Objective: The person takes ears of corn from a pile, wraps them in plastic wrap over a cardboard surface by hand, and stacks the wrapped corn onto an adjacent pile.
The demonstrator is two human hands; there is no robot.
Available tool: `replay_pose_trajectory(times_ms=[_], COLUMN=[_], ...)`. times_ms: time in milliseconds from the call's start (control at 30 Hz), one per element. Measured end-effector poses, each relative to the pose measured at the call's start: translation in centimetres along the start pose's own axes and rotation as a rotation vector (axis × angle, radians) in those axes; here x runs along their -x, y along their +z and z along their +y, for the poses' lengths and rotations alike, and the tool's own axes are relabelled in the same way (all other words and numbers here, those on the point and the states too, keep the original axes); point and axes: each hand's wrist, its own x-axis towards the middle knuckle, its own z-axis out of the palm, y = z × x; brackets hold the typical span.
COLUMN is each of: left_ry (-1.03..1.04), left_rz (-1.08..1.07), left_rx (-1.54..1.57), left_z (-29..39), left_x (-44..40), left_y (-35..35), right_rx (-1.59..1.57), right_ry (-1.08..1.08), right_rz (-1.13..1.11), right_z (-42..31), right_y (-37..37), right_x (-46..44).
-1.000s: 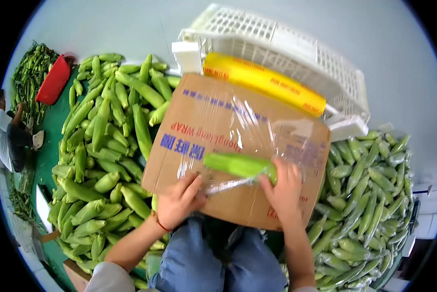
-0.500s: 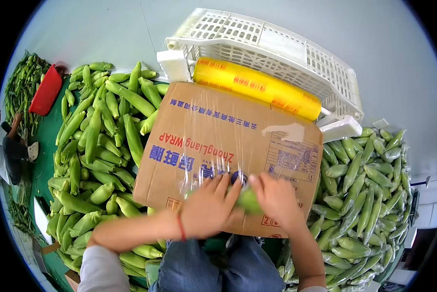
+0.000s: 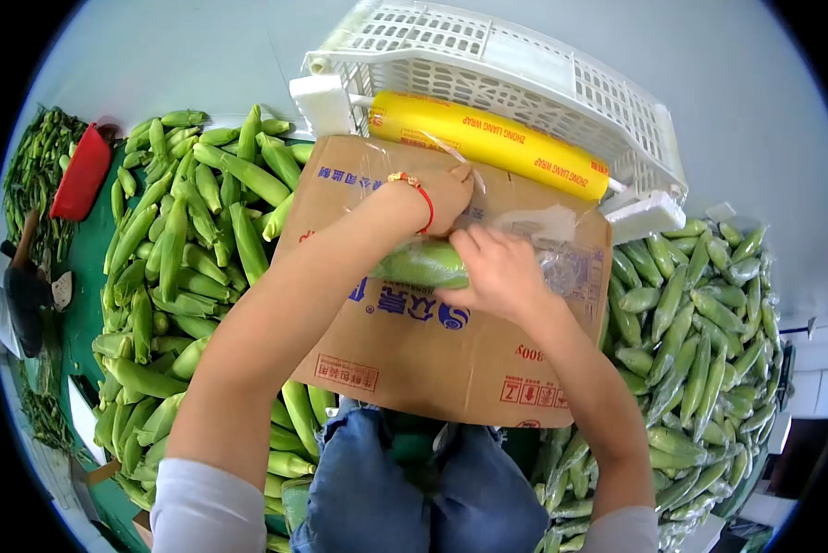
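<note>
A green ear of corn in its husk (image 3: 423, 264) lies across the cardboard box, with clear film around it. My right hand (image 3: 499, 269) is closed around its right end. My left hand (image 3: 443, 195), with a red string bracelet at the wrist, reaches past the corn toward the roll. Its fingers are pinched together on clear plastic wrap (image 3: 452, 152) just below the yellow roll of plastic wrap (image 3: 492, 140). Crumpled film (image 3: 561, 269) shows beside my right hand. Beneath both hands is the flat printed cardboard box (image 3: 423, 369).
Unwrapped corn (image 3: 170, 249) is heaped at the left, film-wrapped corn (image 3: 690, 369) at the right. Behind the roll stands a white plastic crate (image 3: 524, 64), with white foam blocks (image 3: 649, 218) at the roll's ends. A red basin (image 3: 84, 173) and another person's arm (image 3: 27, 241) are at far left.
My left hand has moved up and away from me to the film near the roll. The corn has moved farther up the box, my right hand still on it.
</note>
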Motion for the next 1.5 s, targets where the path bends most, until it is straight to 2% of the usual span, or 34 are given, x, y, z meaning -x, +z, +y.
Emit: replay_pose_trajectory(times_ms=[67,133,200,233,267,300,333,367,400,433,500,533,600,700,767,800,833,900,933,967,1000,1033,1067,1100,1133,1167,1200,1267,1333,1400,1433,1467,1500], left_ry=[0.001,0.018,0.054,0.072,0.088,0.146,0.211,0.348,0.562,0.587,0.352,0.35,0.224,0.109,-0.312,-0.355,-0.319,-0.387,-0.401,-0.369,-0.431,-0.474,-0.477,-0.636,-0.646,-0.551,-0.398,-0.175,-0.037,0.167,0.216,0.271,0.265], left_rz=[-0.054,-0.033,0.036,0.19,0.349,0.605,0.854,0.906,0.871,0.798,1.033,1.027,0.783,0.776,0.833,0.88,0.966,0.969,0.945,0.861,0.745,0.656,0.291,0.179,0.077,-0.053,0.073,0.303,0.502,0.514,0.422,0.335,0.141], left_rx=[0.053,0.097,0.131,0.241,0.353,0.42,0.484,0.536,0.397,0.423,0.577,1.181,2.402,2.275,2.061,1.946,1.854,1.52,1.3,1.377,1.769,1.94,2.033,2.009,1.972,1.873,1.772,1.47,1.076,0.863,0.774,0.687,0.617], left_z=[0.2,0.2,-0.6,-0.6,0.0,1.5,3.8,6.5,8.7,10.8,9.3,10.0,12.6,10.5,9.3,8.7,8.2,8.5,8.7,9.2,10.3,10.9,11.0,12.4,12.7,11.9,13.3,14.9,15.6,16.4,17.3,18.2,19.9], left_x=[0.2,0.2,0.5,1.3,2.5,4.6,7.0,9.6,11.3,12.1,10.8,10.7,11.0,10.2,10.9,11.6,12.1,14.3,15.1,16.1,16.4,16.4,17.5,17.2,17.9,19.2,19.6,19.5,19.3,16.5,14.5,12.6,11.5], left_y=[-0.4,-0.5,0.2,0.3,0.4,0.8,1.3,2.1,2.9,3.2,5.1,3.8,1.4,2.9,2.8,3.6,5.0,6.5,7.4,8.3,8.0,9.0,7.7,6.5,7.2,9.3,9.4,8.1,6.8,4.7,2.6,0.5,-1.9], right_rx=[-0.023,-0.122,-0.441,-0.578,-0.663,-0.746,-0.983,-1.22,-1.451,-1.796,-2.455,-2.592,-3.003,-2.893,-2.444,-2.46,-1.92,-1.51,-1.291,-1.031,-0.736,-0.87,-1.011,-1.151,-1.318,-1.457,-1.603,-1.663,-1.92,-1.959,-1.958,-1.816,-1.793], right_ry=[-0.072,-0.021,0.098,0.161,0.224,0.286,0.533,0.787,1.045,1.001,0.805,0.754,-0.128,-0.132,0.87,0.838,0.871,1.006,0.78,0.557,0.34,0.323,0.32,0.311,0.324,0.324,0.314,0.398,0.312,0.267,0.229,0.254,0.372], right_rz=[-0.055,-0.34,-0.727,-0.849,-0.691,-0.528,-0.414,-0.286,-0.144,-0.246,-0.489,-0.491,-0.585,-0.504,-0.369,-0.204,-0.14,0.034,0.279,0.494,0.667,0.773,0.833,0.899,0.921,0.811,0.693,0.755,0.878,1.284,1.486,1.185,1.056], right_z=[-1.7,-3.9,-5.6,-6.4,-6.6,-6.6,-6.5,-6.9,-7.5,-7.8,-7.3,-7.9,-9.0,-8.7,-8.1,-7.3,-6.4,-5.9,-5.0,-3.8,-3.1,-2.8,-3.3,-3.7,-4.5,-4.9,-5.2,-5.4,-4.3,-5.5,-6.6,-7.1,-7.4], right_y=[-0.8,-3.0,-4.7,-6.6,-5.9,-5.2,-5.0,-4.8,-4.5,-4.0,-3.0,-3.3,1.8,2.8,-2.8,-1.6,-2.2,-4.8,-4.8,-4.6,-4.9,-5.6,-5.9,-6.3,-6.7,-7.0,-7.4,-8.1,-7.5,-6.4,-5.5,-1.5,-0.1], right_x=[1.5,4.8,8.3,9.7,12.6,14.7,14.8,14.9,15.0,14.7,13.1,12.2,9.4,8.3,9.7,11.3,12.6,12.6,12.8,12.9,13.3,13.1,12.3,11.4,10.5,10.4,10.5,10.5,11.2,10.7,10.3,12.0,13.6])
